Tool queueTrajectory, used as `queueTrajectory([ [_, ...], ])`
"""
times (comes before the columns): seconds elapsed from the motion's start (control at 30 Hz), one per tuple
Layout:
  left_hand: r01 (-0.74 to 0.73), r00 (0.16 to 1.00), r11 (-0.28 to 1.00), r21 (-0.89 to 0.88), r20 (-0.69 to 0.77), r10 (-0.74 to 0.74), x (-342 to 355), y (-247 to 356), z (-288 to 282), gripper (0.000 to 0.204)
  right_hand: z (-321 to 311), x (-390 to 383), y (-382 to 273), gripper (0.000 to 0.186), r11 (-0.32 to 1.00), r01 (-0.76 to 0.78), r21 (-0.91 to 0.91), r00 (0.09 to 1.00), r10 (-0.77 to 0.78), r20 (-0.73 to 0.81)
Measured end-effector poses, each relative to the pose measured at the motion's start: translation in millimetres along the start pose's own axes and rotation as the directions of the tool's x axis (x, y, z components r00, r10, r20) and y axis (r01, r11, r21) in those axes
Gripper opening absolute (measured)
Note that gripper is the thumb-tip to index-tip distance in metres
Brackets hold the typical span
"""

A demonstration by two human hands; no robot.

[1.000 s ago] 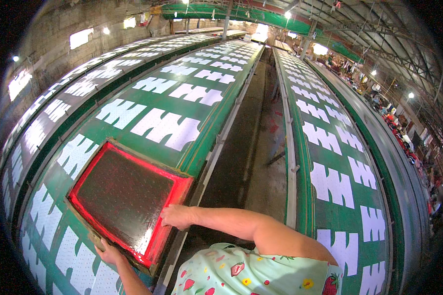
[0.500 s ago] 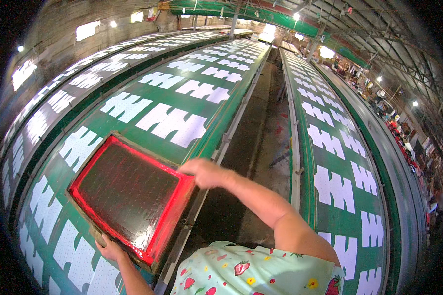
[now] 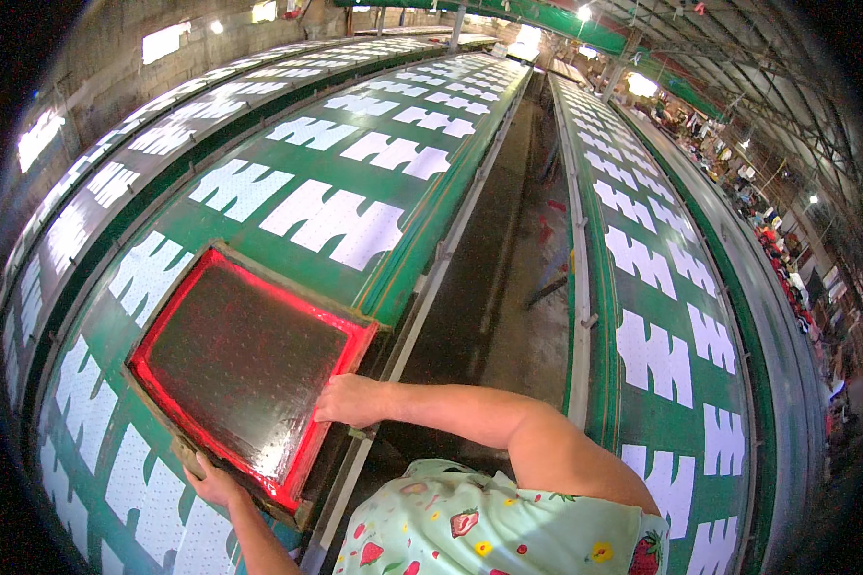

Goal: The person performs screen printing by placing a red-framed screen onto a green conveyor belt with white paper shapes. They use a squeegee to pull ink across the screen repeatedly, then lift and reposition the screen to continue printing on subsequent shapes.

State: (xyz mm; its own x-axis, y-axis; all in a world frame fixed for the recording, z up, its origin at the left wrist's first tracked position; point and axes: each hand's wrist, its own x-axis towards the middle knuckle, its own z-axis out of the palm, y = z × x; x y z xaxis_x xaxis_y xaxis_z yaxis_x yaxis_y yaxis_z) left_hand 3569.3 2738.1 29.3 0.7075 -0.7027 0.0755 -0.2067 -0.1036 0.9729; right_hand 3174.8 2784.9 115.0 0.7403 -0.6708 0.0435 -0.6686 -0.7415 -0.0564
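Observation:
A screen-printing frame lies on the green printing table, its dark mesh bordered in wet-looking red. My left hand is closed on the near-left side of its wooden rim, thumb on top. At the frame's right side is my right hand, its fingers curled down over the red border. Whatever those fingers grip, if anything, is hidden beneath them. White cut fabric pieces with notched edges lie in rows on the table beyond the frame and to its left.
A dark aisle with a metal rail runs along the table's right side. Another long green table with white pieces stands across it. More tables line the left. Cluttered goods fill the far right.
My right hand has come nearer along the frame's right side, from its far right corner to about the middle. My left hand keeps its hold on the rim.

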Motion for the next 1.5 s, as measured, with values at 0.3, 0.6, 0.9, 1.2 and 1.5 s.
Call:
queueTrajectory([
  [0.3,0.057,0.998,0.998,0.03,-0.035,-0.056,4,-11,2,0.066,23,9,-3,0.023,0.996,0.066,0.065,0.982,-0.054,-0.181],
  [0.6,-0.049,0.998,0.998,0.039,0.04,0.047,-2,5,-2,0.053,34,105,44,0.02,0.993,0.109,0.041,0.963,-0.095,-0.254],
  [0.9,0.013,0.99,0.995,0.095,-0.143,0.001,-14,29,3,0.046,35,265,122,0.024,0.987,0.16,-0.027,0.943,-0.16,-0.293],
  [1.2,0.063,0.984,0.992,0.113,-0.176,-0.042,-14,28,7,0.044,46,436,199,0.038,0.993,0.106,-0.044,0.965,-0.114,-0.238],
  [1.5,0.105,0.981,0.99,0.098,-0.173,-0.086,-16,29,8,0.043,26,506,254,0.046,0.996,0.054,0.074,0.987,-0.042,-0.158],
])
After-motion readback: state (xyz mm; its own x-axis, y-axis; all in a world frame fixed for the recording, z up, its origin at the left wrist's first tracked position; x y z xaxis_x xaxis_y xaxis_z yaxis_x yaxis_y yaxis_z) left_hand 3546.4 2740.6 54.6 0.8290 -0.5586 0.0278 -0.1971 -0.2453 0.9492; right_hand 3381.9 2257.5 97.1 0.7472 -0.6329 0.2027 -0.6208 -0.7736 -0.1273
